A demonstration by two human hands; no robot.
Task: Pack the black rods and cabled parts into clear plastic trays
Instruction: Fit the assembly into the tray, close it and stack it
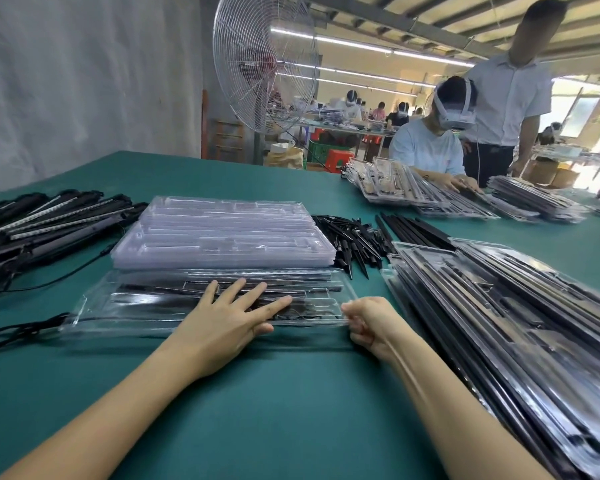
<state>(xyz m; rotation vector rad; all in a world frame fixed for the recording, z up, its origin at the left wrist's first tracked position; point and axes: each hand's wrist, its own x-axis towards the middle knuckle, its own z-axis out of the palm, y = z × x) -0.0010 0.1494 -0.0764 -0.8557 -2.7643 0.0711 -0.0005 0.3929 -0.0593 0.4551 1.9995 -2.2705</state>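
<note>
A clear plastic tray (125,306) lies in front of me on the green table, with black rods and a coiled cable inside it. My left hand (232,317) presses flat on its top, fingers spread. My right hand (368,323) is curled into a fist at the tray's right front corner and seems to pinch its edge. Behind it stands a stack of empty clear trays (222,233). Loose black spikes (354,237) and thin black rods (416,230) lie to the right of that stack. Cabled black bars (49,223) are piled at the left.
A pile of packed trays (499,313) fills the right side, reaching the table's front edge. A black cable (21,330) trails from the tray's left end. Across the table a seated person with a headset handles more trays (413,192); another person stands beside. A large fan (267,64) stands behind.
</note>
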